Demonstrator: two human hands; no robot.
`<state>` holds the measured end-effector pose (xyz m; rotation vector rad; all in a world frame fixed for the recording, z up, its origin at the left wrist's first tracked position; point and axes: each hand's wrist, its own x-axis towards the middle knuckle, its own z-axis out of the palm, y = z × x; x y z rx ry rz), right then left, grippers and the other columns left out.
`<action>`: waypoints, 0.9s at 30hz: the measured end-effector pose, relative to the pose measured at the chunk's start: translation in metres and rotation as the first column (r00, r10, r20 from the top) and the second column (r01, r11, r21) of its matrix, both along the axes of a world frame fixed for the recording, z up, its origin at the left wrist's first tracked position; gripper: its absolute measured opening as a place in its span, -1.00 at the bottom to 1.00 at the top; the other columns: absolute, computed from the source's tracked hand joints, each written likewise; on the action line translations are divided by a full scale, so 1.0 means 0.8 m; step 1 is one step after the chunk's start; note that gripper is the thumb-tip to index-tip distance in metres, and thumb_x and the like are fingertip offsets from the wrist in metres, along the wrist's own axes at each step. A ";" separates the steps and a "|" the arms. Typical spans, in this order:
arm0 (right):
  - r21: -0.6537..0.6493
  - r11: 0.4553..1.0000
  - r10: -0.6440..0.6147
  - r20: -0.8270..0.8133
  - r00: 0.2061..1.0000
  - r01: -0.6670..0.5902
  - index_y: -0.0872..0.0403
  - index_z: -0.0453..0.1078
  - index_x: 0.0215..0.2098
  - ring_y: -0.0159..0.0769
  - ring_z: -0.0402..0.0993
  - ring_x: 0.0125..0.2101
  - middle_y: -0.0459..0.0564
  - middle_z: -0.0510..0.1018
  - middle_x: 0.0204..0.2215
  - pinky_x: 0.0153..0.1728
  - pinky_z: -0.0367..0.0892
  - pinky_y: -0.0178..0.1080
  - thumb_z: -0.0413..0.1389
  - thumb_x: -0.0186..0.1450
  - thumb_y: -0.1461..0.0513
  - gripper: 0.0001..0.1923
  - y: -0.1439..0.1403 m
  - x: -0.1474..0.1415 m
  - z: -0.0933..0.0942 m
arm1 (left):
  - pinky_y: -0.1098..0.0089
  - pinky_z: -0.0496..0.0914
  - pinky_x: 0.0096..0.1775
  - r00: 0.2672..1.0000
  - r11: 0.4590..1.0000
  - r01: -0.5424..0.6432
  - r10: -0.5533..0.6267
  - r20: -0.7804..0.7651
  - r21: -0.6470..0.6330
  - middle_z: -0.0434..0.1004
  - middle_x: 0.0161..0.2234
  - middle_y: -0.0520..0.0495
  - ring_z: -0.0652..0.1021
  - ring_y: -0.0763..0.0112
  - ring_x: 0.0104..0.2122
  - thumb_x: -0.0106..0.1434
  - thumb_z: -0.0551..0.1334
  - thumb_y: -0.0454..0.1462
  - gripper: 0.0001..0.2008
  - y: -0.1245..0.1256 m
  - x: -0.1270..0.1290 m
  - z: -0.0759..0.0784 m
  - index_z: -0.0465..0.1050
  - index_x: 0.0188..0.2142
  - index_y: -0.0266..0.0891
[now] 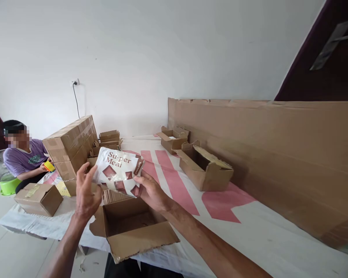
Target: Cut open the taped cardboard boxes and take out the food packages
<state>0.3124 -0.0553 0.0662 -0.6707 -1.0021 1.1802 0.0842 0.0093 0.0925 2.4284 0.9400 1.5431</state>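
Note:
A white pouch (116, 172) with brown diamond shapes and the words "Su-per Meal" is held up, tilted, over an open cardboard box (142, 239). My right hand (152, 191) grips its lower right side, thumb on the front face and the other fingers hidden behind. Beside the pouch's left edge is my left hand (88, 191), fingers apart; whether the fingertips touch the pouch is hard to tell. The box below has its flaps spread, and its inside looks dark with nothing distinct showing.
Two open boxes, a nearer box (207, 170) and a farther box (172, 139), stand along a tall cardboard panel (263, 154). Stacked taped boxes (71, 144) and a closed box (39, 199) are on the left. A person (29, 158) sits there holding a yellow-orange object (49, 166).

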 end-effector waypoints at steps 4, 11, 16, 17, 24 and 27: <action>0.033 0.999 -0.013 0.017 1.000 0.012 -0.02 0.44 0.03 -0.11 0.58 -0.20 0.05 0.66 -0.12 -0.19 0.51 -0.11 0.24 0.22 -0.03 -0.53 0.008 0.009 0.002 | 0.01 0.57 0.06 0.928 0.812 0.362 -0.269 0.257 -0.457 0.45 0.30 -0.24 0.59 -0.03 0.13 0.32 0.36 -0.11 -0.27 0.006 -0.019 0.001 0.26 0.44 -0.03; 0.085 0.991 -0.114 0.092 0.989 0.106 -0.11 0.29 0.37 0.00 0.59 0.12 0.05 0.64 0.17 0.07 0.54 -0.02 0.22 0.34 -0.10 -0.30 0.031 0.017 0.011 | 0.10 0.56 0.09 0.883 0.772 0.458 -0.335 0.329 -0.441 0.58 0.15 -0.19 0.61 0.04 0.10 0.20 0.53 -0.02 -0.22 0.009 -0.003 -0.002 0.37 0.34 -0.10; 0.240 0.912 -0.385 0.217 0.897 0.333 -0.11 0.25 0.44 -0.03 0.39 0.34 0.06 0.52 0.31 0.34 0.35 0.03 0.12 0.41 -0.18 -0.27 0.043 0.013 0.030 | 0.17 0.56 0.07 0.922 0.869 0.372 -0.305 0.238 -0.326 0.49 0.24 -0.20 0.61 0.10 0.09 0.30 0.44 -0.03 -0.29 0.021 0.006 0.007 0.31 0.37 -0.07; 0.274 0.898 -0.411 0.246 0.878 0.344 -0.11 0.23 0.45 -0.05 0.33 0.38 0.05 0.49 0.35 0.38 0.29 0.02 0.09 0.43 -0.18 -0.27 0.045 0.012 0.033 | 0.18 0.56 0.06 0.927 0.875 0.364 -0.305 0.219 -0.320 0.48 0.24 -0.19 0.61 0.12 0.08 0.31 0.44 -0.04 -0.29 0.027 0.007 0.009 0.30 0.37 -0.07; 0.204 0.947 -0.315 0.441 0.840 0.249 -0.07 0.08 0.53 -0.04 0.10 0.49 0.08 0.42 0.39 0.50 0.04 0.12 0.09 0.41 -0.10 -0.20 0.077 0.020 0.004 | 0.27 0.55 -0.04 0.898 0.764 0.439 -0.353 0.264 -0.472 0.58 0.12 -0.22 0.63 0.20 -0.03 0.19 0.49 -0.06 -0.18 0.081 0.007 -0.015 0.28 0.36 -0.17; 0.092 0.974 -0.227 0.420 0.878 0.208 -0.08 0.09 0.51 0.04 0.29 0.39 0.11 0.51 0.31 0.42 0.18 0.22 0.16 0.34 -0.11 -0.14 0.091 0.024 -0.019 | 0.39 0.51 -0.26 0.899 0.711 0.436 -0.328 0.289 -0.551 0.63 0.00 -0.15 0.62 0.31 -0.21 0.16 0.50 -0.07 -0.17 0.095 0.005 -0.037 0.28 0.35 -0.16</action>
